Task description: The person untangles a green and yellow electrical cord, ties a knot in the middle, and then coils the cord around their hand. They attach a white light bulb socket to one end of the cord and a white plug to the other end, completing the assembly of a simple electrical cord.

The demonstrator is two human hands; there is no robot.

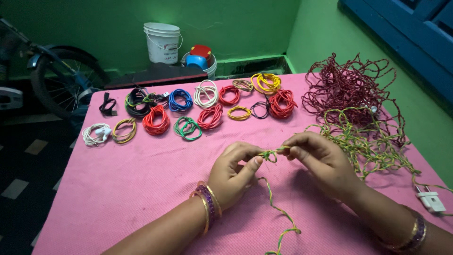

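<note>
While both hands work near the middle of the pink cloth-covered table [118, 189], the left hand [233, 172] and right hand [314, 158] pinch a twisted green-and-yellow cord [270, 154] between fingertips. Its tail snakes off the near edge, cut from sight. Toward the right edge lies a loose cord tangle [373, 141], under a maroon one [347, 87]. Neat wire coils [188, 127] line the far edge.

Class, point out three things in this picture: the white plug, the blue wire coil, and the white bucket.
white plug [430, 200], head view, on its flat body.
blue wire coil [180, 100], head view, on its upper loops.
white bucket [163, 45], head view, on its side wall.
</note>
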